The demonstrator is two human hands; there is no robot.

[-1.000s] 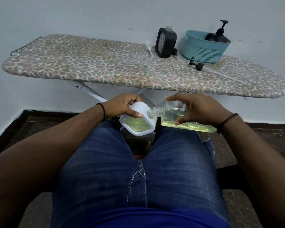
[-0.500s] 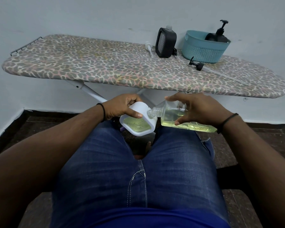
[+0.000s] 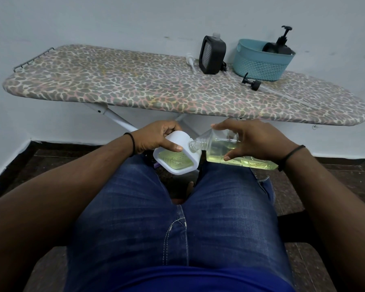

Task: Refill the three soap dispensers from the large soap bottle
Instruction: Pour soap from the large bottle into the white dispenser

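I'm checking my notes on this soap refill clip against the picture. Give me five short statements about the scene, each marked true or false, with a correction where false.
1. The right hand holds the clear soap bottle tipped toward the white dispenser. True.
2. The left hand rests empty on the knee. False: it grips the white dispenser.
3. The black dispenser stands on the ironing board beside the teal basket. True.
4. The teal basket sits on the floor. False: it is on the ironing board.
5. A loose black pump head lies on the board in front of the basket. True.
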